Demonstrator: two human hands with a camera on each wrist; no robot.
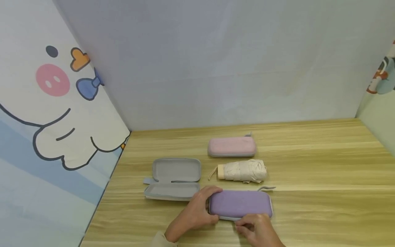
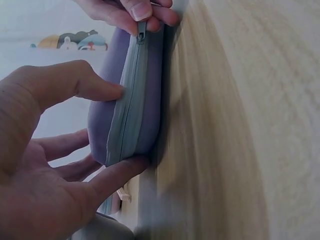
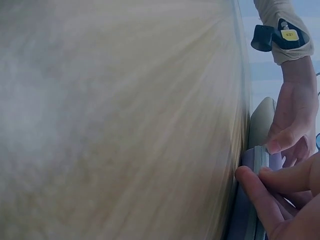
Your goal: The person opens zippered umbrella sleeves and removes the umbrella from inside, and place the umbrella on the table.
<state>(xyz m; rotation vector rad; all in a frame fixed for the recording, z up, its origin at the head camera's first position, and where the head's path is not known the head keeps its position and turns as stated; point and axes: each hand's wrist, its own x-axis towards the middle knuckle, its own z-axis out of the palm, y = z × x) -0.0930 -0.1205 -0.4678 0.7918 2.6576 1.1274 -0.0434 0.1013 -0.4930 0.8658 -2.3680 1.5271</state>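
Observation:
A purple zip case (image 1: 240, 203) lies flat near the front of the table, with light grey zip tape (image 2: 127, 110) along its side. My left hand (image 1: 198, 210) grips the case's left end, thumb on the front side and fingers spread around the end. At the front edge, right of the middle, my right hand (image 1: 258, 229) pinches the small metal zip pull (image 2: 142, 29). Between the pull and the left end the zip teeth are together. A strap (image 1: 266, 188) sticks out at the case's back right.
An opened grey case (image 1: 176, 170) lies to the left, its two halves spread. Behind the purple case is a folded cream umbrella (image 1: 245, 170) with a wrist cord. Farther back lies a closed pink case (image 1: 232, 146). A pale cloth wall (image 1: 234, 68) rises behind the table.

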